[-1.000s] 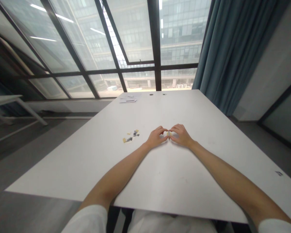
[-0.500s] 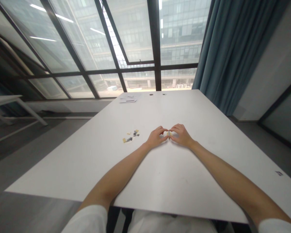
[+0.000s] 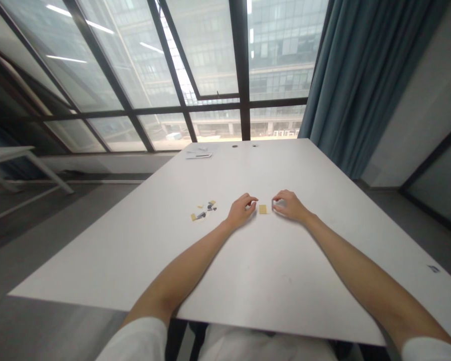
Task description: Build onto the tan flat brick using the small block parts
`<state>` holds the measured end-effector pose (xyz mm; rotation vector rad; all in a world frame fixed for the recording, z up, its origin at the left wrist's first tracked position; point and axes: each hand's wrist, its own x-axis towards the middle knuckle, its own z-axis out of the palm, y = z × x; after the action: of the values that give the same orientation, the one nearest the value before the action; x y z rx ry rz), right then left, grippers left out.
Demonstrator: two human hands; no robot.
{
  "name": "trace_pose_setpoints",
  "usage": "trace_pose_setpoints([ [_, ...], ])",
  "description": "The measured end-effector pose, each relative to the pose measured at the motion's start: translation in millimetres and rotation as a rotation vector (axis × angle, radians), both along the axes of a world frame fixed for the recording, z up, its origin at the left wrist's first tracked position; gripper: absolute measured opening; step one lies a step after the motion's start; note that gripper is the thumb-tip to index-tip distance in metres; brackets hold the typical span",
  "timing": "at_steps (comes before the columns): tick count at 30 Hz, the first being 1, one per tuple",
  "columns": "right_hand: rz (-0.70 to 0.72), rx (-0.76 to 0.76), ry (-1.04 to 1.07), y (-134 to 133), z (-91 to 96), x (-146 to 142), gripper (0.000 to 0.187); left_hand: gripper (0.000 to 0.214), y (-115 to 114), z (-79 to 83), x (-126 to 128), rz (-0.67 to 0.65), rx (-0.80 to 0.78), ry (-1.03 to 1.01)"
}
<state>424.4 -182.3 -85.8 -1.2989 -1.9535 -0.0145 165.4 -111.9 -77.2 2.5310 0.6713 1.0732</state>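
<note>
White table [image 3: 285, 165] | tan plate [image 3: 262, 209] flat, axis unclear — tiny | left hand [image 3: 240, 210], right hand [image 3: 290, 205] curled, grip empty

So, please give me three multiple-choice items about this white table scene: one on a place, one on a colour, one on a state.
1. Where does the small flat piece lie?
A. between the left hand and the right hand
B. by the papers at the far edge
C. on the floor

2. What colour is that piece?
A. red
B. yellow
C. green

3. What is its state?
A. pinched by both hands
B. lying free on the table, touched by neither hand
C. stacked on the loose pieces

Answers:
1. A, since it sits in the gap between the two hands.
2. B, since it shows yellow against the white top.
3. B, since bare table shows on both sides of it.
</note>
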Motion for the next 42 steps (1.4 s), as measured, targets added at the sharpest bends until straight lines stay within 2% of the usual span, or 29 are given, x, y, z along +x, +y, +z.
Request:
trace_pose_setpoints([
  [6, 0.077, -0.127, -0.002, -1.7, -1.8, 4.9, 0.019, 0.021, 1.3, -1.4, 0.5, 0.023, 0.002, 0.001],
  [21, 0.070, -0.255, -0.026, -4.2, 1.8, 3.2, 0.021, 0.022, 0.1, 1.8, -0.7, 0.023, -0.002, -0.006],
  [34, 0.065, -0.235, -0.018, -3.7, -1.0, -0.2, 0.019, 0.023, 3.1, -2.4, -0.6, 0.024, 0.001, 0.004],
  [42, 0.063, -0.230, -0.028, -2.8, -1.6, -1.0, 0.020, 0.021, 0.2, 1.7, -0.8, 0.018, 0.005, -0.002],
])
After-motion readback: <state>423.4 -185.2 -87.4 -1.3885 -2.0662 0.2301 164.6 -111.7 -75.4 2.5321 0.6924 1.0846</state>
